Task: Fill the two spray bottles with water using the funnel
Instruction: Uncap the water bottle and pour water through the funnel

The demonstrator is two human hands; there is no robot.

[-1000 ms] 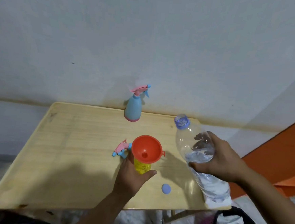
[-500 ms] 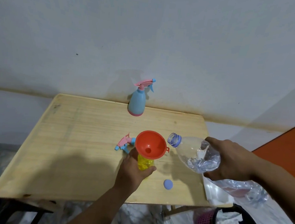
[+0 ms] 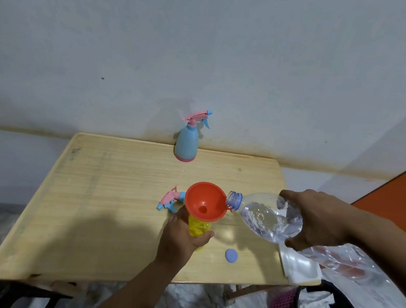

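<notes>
A wooden worktop (image 3: 96, 206) stands against a pale wall. A detached pink spray head (image 3: 170, 198) lies left of centre. The left hand (image 3: 181, 237) grips a yellow spray bottle (image 3: 198, 227) topped by a red funnel (image 3: 204, 204). A blue spray bottle (image 3: 186, 145) stands behind. The right hand (image 3: 318, 218) grips a tilted water bottle (image 3: 268, 216), its mouth at the funnel's rim. A blue cap (image 3: 231, 255) lies nearby.

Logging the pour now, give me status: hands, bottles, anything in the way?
Left hand grips yellow spray bottle, funnel seated. Right hand tips water bottle, mouth at funnel rim. Blue spray bottle waits capped. Nothing blocking.
</notes>
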